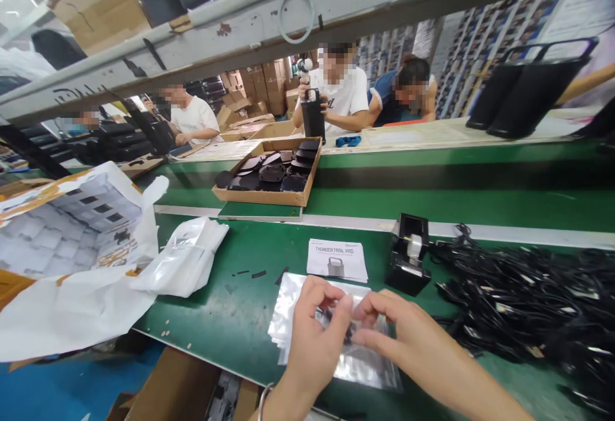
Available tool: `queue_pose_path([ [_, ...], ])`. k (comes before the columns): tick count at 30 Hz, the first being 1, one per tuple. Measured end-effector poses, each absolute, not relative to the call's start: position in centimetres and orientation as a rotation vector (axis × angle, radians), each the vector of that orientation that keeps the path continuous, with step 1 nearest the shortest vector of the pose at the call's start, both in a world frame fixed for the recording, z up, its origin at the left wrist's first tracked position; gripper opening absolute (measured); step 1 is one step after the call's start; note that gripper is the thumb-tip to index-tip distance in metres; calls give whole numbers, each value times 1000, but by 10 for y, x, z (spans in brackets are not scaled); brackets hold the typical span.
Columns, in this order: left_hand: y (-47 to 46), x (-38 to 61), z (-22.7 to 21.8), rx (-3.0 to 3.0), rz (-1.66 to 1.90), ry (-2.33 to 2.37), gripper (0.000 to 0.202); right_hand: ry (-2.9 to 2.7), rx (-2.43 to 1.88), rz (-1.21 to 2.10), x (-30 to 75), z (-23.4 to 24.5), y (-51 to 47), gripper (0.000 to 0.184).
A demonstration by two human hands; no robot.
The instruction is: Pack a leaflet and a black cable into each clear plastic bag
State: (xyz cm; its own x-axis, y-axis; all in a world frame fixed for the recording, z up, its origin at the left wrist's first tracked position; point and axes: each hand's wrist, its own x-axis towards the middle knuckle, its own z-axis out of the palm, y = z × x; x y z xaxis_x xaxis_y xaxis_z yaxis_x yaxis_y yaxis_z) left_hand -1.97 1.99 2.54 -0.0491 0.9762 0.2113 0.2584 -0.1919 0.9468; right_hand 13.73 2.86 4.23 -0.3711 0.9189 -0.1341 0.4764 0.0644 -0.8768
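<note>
Both my hands meet over a stack of clear plastic bags (pixel 293 318) lying on the green bench (pixel 230 305). My left hand (pixel 314 334) pinches the top bag's edge with fingers curled. My right hand (pixel 394 328) pinches the same bag from the right, a small dark item showing between the fingertips. A printed leaflet (pixel 337 259) lies just beyond the bags. A black tape dispenser (pixel 408 254) stands to its right.
A heap of black cables (pixel 528 299) covers the bench at right. White bags and a printed carton (pixel 72 235) lie at left. A cardboard tray of black parts (pixel 273 174) sits across the belt. Three people work on the far side.
</note>
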Motion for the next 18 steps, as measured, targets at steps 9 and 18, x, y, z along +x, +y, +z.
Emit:
queue_pose_path([
  [9,45,-53,27,1019,1439,982,61,-2217,-1033,1214,112,135,74,17],
  [18,59,-52,21,799,1157,816,45,-2232,-1094,1141,136,131,70,11],
])
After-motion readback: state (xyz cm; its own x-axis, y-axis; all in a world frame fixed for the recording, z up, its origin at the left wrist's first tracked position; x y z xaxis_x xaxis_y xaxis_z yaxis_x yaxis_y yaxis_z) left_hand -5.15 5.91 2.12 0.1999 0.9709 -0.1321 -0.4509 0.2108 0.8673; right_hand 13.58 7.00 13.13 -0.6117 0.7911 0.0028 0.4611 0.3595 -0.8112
